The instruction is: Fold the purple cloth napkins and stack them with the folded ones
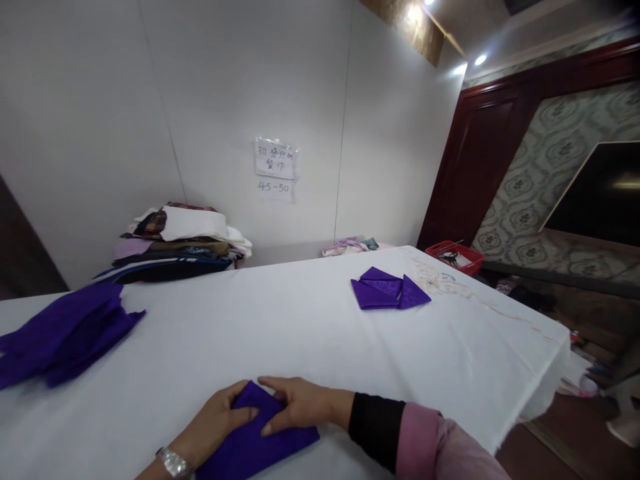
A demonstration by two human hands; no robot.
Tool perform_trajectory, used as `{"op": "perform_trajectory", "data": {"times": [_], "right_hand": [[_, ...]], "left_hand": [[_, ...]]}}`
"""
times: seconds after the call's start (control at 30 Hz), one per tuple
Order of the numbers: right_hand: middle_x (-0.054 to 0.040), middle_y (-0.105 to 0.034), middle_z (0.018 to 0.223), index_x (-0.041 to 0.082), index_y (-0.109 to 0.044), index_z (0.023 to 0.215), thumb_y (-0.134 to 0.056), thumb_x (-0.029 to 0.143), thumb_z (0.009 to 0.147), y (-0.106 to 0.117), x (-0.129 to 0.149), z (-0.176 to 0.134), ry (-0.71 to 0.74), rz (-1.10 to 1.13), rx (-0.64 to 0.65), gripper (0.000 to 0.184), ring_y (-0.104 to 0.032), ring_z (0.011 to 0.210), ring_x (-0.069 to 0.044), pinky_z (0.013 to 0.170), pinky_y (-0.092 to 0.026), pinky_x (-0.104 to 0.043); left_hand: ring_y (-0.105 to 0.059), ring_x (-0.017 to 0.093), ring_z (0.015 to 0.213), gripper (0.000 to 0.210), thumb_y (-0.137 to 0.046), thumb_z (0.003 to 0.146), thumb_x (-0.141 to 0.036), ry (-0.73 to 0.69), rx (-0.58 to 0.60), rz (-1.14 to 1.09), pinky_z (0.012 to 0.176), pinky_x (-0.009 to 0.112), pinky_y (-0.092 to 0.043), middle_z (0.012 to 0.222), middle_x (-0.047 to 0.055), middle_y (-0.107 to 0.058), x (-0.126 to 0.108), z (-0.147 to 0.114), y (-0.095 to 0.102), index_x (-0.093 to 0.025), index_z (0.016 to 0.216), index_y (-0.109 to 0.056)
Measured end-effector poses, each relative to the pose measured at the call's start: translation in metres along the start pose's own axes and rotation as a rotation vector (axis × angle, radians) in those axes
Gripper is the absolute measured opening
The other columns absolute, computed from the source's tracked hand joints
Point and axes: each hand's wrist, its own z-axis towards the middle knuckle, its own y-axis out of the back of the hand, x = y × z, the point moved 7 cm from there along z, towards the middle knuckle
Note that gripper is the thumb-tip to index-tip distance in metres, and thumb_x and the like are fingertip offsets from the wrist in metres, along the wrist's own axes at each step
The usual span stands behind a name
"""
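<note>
A folded purple napkin lies at the near edge of the view, its peak pointing away from me. My left hand, with a silver watch on the wrist, grips its left side, thumb on top and fingers round the edge. On the upper right slope, my right hand has its thumb on the cloth and its index finger by the peak; the other fingers are partly hidden. Farther right lies a finished-looking folded purple napkin with pointed corners. Loose purple cloths lie in a heap at the left.
A white tablecloth covers the table. Behind its far edge are a pile of clothes and a smaller pile of fabric. A red basket stands past the far right corner. A handwritten sign hangs on the wall.
</note>
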Motion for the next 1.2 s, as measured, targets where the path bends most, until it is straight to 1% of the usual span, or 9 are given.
{"op": "perform_trajectory", "data": {"times": [0.1,0.23,0.33,0.47,0.63,0.83,0.93,1.07,1.2], "right_hand": [[-0.0019,-0.066,0.096,0.027,-0.036,0.138,-0.082,0.035,0.054,0.002,-0.02,0.004,-0.092,0.177,0.051,0.096,-0.062,0.07,-0.015,0.061,-0.051,-0.026],[-0.0014,-0.065,0.087,0.02,-0.038,0.136,-0.084,0.027,0.047,0.02,-0.032,0.003,-0.126,0.474,0.057,0.1,-0.063,0.061,-0.015,0.058,-0.052,-0.029],[0.0017,-0.061,0.08,0.016,-0.047,0.128,-0.084,0.02,0.045,0.046,-0.029,0.001,-0.085,0.617,-0.117,0.092,-0.064,0.063,-0.016,0.064,-0.054,-0.034],[0.0019,-0.061,0.075,0.014,-0.051,0.117,-0.081,0.022,0.051,0.068,-0.019,-0.005,-0.011,0.812,-0.342,0.073,-0.062,0.065,-0.015,0.072,-0.052,-0.039],[-0.0015,-0.064,0.079,0.015,-0.057,0.097,-0.076,0.032,0.063,0.054,-0.009,-0.006,0.111,0.976,-0.37,0.042,-0.062,0.072,-0.015,0.079,-0.048,-0.037],[-0.0049,-0.066,0.092,0.018,-0.056,0.106,-0.081,0.032,0.055,0.023,-0.014,-0.007,0.032,0.9,-0.337,0.058,-0.063,0.073,-0.017,0.072,-0.049,-0.037],[-0.0036,-0.066,0.09,0.019,-0.056,0.105,-0.082,0.027,0.049,0.023,-0.015,-0.007,0.036,0.852,-0.378,0.062,-0.062,0.073,-0.018,0.067,-0.05,-0.035],[-0.0019,-0.065,0.083,0.018,-0.058,0.099,-0.079,0.025,0.047,0.031,-0.013,-0.011,0.021,0.812,-0.402,0.057,-0.061,0.07,-0.018,0.062,-0.048,-0.033],[-0.0008,-0.064,0.082,0.018,-0.058,0.1,-0.078,0.022,0.046,0.036,-0.014,-0.017,-0.051,0.776,-0.291,0.058,-0.06,0.067,-0.016,0.061,-0.046,-0.029]], "left_hand": [[-0.066,0.026,0.07,0.029,-0.071,0.055,-0.037,0.097,-0.054,-0.179,0.07,0.036,-0.053,0.077,0.002,-0.072,0.019,-0.002,0.008,-0.02,0.079,-0.068],[-0.068,0.026,0.068,0.03,-0.075,0.053,-0.033,0.182,-0.213,-0.401,0.066,0.035,-0.055,0.071,0.002,-0.072,0.047,0.005,0.02,-0.021,0.079,-0.066],[-0.069,0.026,0.069,0.029,-0.074,0.054,-0.025,0.284,-0.283,-0.526,0.067,0.035,-0.056,0.069,0.002,-0.072,0.061,0.015,0.019,-0.021,0.082,-0.065],[-0.069,0.023,0.066,0.025,-0.068,0.063,-0.018,0.343,-0.385,-0.664,0.063,0.033,-0.056,0.066,0.002,-0.071,0.056,0.027,0.009,-0.02,0.087,-0.062],[-0.069,0.022,0.066,0.023,-0.064,0.067,-0.015,0.345,-0.495,-0.76,0.064,0.031,-0.056,0.061,0.0,-0.069,0.045,0.033,-0.009,-0.019,0.089,-0.059],[-0.069,0.02,0.07,0.02,-0.063,0.07,-0.017,0.286,-0.639,-0.726,0.068,0.029,-0.056,0.063,-0.001,-0.068,0.045,0.03,-0.014,-0.02,0.089,-0.058],[-0.068,0.02,0.071,0.016,-0.062,0.072,-0.017,0.285,-0.652,-0.724,0.067,0.029,-0.056,0.065,-0.001,-0.069,0.045,0.027,-0.017,-0.021,0.086,-0.058],[-0.068,0.02,0.071,0.019,-0.062,0.069,-0.013,0.247,-0.571,-0.754,0.065,0.029,-0.055,0.073,0.002,-0.071,0.042,0.029,-0.019,-0.018,0.088,-0.06],[-0.068,0.022,0.076,0.03,-0.066,0.068,-0.019,0.274,-0.458,-0.72,0.064,0.03,-0.055,0.084,0.006,-0.072,0.041,0.027,-0.011,-0.017,0.098,-0.063]]}}
